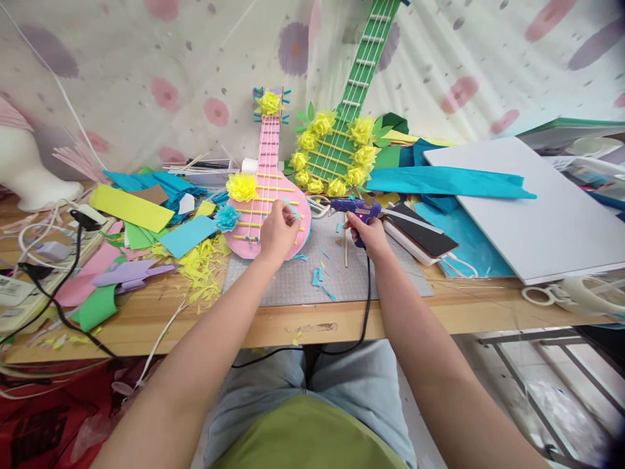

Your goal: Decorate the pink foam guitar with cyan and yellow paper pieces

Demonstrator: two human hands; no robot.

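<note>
Pink guitar (269,195), paper-built with yellow and blue flowers, lies on the grey cutting mat (342,277) at the middle of the bench (244,322). Head view: left hand (278,233) rests on the guitar's body, fingers drawn narrow; whether they pinch anything cannot be told. Right hand (372,236) is clasped around the blue glue gun (354,208), nozzle pointing toward the guitar. The green guitar (342,137) leans behind.
</note>
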